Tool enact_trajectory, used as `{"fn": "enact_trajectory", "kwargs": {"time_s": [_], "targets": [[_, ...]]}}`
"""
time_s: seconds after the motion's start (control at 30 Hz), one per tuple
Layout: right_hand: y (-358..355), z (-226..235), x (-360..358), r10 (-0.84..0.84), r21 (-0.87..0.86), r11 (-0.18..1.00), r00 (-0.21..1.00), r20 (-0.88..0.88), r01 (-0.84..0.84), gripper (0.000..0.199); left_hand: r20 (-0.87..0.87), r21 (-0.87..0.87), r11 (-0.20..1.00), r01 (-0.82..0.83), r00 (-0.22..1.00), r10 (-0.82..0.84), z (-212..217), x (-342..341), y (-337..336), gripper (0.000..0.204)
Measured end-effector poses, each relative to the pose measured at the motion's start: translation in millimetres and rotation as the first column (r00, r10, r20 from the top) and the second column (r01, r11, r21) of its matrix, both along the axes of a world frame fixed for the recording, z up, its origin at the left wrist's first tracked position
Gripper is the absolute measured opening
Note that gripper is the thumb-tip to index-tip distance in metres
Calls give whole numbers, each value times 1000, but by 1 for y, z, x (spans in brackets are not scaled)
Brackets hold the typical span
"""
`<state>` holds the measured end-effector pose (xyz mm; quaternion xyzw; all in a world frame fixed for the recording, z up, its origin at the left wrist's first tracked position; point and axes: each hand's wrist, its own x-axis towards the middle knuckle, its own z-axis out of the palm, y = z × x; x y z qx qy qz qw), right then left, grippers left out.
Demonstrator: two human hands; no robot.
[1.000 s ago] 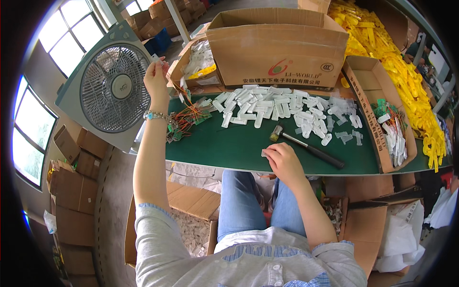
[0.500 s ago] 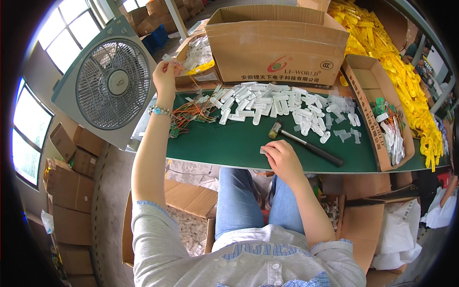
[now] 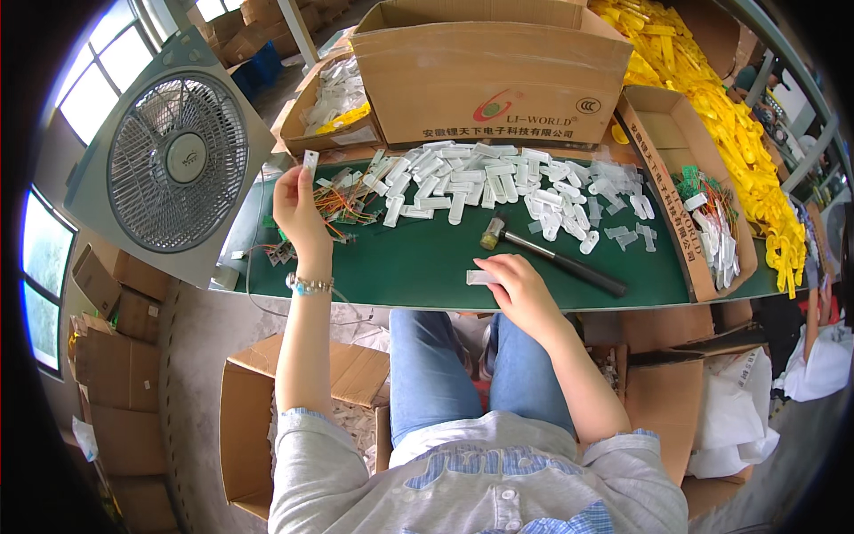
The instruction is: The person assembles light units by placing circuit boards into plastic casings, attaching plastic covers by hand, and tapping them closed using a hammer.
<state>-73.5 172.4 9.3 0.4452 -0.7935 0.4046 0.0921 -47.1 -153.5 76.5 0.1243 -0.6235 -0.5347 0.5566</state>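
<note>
My left hand [image 3: 298, 209] pinches a white piece [image 3: 310, 161] aloft; my right hand's [image 3: 516, 285] fingers hold another piece [image 3: 480, 278] on the tabletop [image 3: 409, 267].

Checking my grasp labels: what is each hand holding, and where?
Left hand: small white piece, pinched at its lower end. Right hand: white piece on the mat, gripped at one end.

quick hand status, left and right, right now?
Left hand: raised, fingers pinching a small white plastic piece.
Right hand: resting on green table, fingers closed on a white plastic piece.
</note>
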Motion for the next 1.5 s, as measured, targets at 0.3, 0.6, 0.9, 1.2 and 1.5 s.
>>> {"fn": "enact_trajectory", "kwargs": {"time_s": [0.3, 0.6, 0.9, 1.2, 1.5], "targets": [[7, 5, -2, 23, -22, 1000, 988, 154, -20, 59, 586, -276, 709, 649, 698, -411, -45, 29, 127, 10], [9, 5, -3, 41, -28, 999, 989, 140, -37, 55, 648, -236, 672, 702, 629, -429, -56, 28, 137, 12], [8, 5, -3, 57, -33, 998, 993, 108, -53, 49, 696, -170, 676, 717, 573, -432, -46, 29, 145, 11], [6, 2, 0, 45, 29, 999, 999, 17, -46, 28, 613, -451, 621, 641, 728, -306, -54, 38, 135, 8], [4, 2, 4, 21, 70, 997, 993, -113, -13, 32, 548, -732, 488, 475, 836, 9, -48, 46, 140, 11]]}}
